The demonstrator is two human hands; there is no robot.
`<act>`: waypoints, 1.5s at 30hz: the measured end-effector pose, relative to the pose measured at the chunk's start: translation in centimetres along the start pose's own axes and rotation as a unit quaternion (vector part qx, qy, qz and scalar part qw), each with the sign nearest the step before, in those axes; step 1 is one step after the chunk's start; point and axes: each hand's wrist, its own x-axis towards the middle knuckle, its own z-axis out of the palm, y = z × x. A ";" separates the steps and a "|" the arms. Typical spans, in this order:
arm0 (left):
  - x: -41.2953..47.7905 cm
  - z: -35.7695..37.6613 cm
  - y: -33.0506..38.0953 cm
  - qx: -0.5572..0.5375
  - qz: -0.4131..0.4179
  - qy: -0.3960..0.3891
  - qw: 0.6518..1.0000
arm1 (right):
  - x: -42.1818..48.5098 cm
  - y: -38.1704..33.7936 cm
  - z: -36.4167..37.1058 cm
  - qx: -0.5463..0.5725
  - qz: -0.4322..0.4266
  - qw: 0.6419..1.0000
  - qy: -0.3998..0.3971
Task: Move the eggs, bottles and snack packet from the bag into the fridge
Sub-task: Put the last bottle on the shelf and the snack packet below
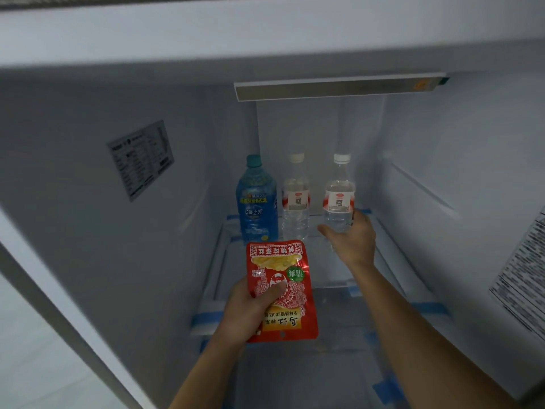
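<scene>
**Three bottles on the fridge shelf, one snack packet in hand**

Inside the open fridge [177,202], three upright bottles in a row on the glass shelf [392,261]: one blue drink bottle [257,202] leftmost, one clear water bottle [295,202] just beside it, a second clear water bottle [339,196] further right. Right hand [352,240] wrapped around the base of that rightmost bottle, fingers [326,230] closed on it. Left hand [250,311] in front of the blue bottle, clenched on one red snack packet [281,287], held upright, print upside down. Two label stickers on the fridge walls. No eggs visible.
</scene>
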 end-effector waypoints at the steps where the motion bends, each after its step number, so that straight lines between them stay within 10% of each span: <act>1: 0.0 0.0 0.0 0.002 -0.002 0.000 1.000 | 0.4 0.0 0.2 0.006 -0.001 1.000 -0.003; 20: -0.3 0.3 -0.3 -0.003 0.014 0.002 1.000 | -0.6 0.7 -1.3 0.082 0.029 0.996 -0.031; 29: -4.4 -0.1 -1.3 -0.074 0.016 0.013 0.997 | -12.0 -0.6 -6.8 0.011 -0.107 0.994 0.017; 39: -11.6 0.5 -10.5 -0.098 -0.138 -0.051 0.984 | -27.0 7.1 -9.7 -0.126 -0.161 0.977 -0.061; 45: -10.5 0.6 -17.3 -0.062 -0.229 -0.007 0.972 | -31.1 13.6 -7.9 -0.232 -0.035 0.953 -0.191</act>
